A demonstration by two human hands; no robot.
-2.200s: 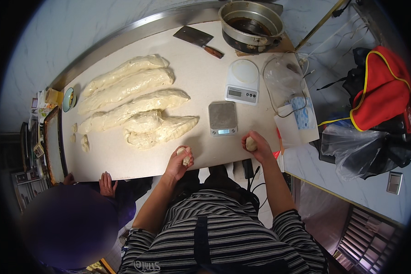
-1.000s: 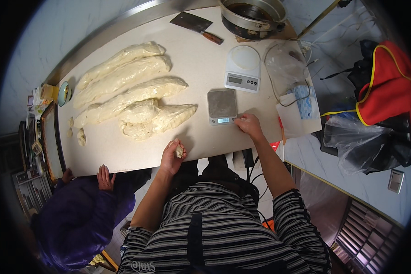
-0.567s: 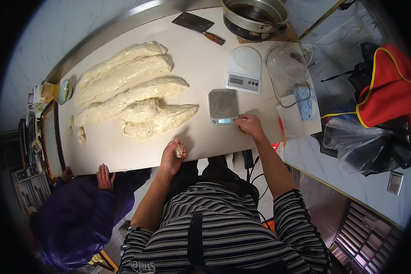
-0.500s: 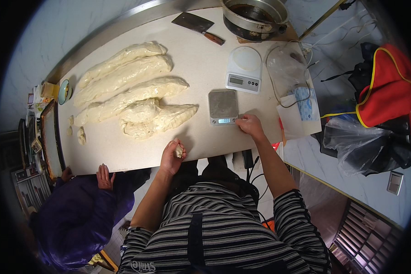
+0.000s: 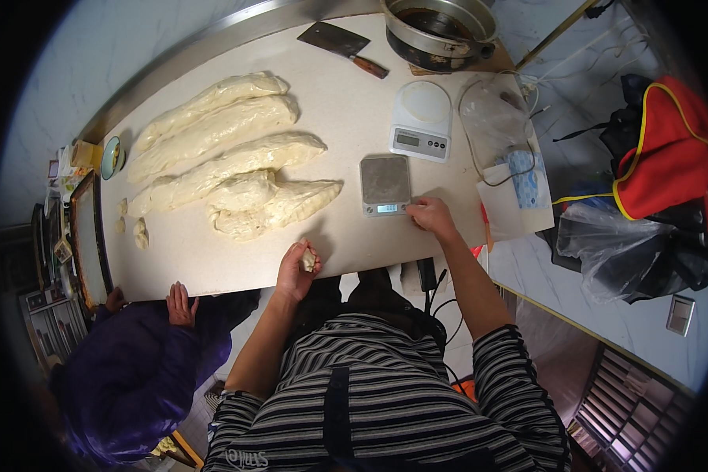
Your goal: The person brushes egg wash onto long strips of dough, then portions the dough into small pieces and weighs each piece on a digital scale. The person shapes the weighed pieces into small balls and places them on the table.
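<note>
My left hand is closed round a small piece of dough at the table's near edge. My right hand has its fingers curled at the near right corner of a small silver digital scale with a lit display and a bare square plate. To the left lies a folded lump of dough, with long dough rolls side by side beyond it. A few little dough bits rest at the far left. Just behind the small scale stands a larger white kitchen scale.
A cleaver lies at the back beside a metal pot. Plastic bags and a cable lie at the right, near a red cloth. A co-worker in purple stands left, one hand at the table edge.
</note>
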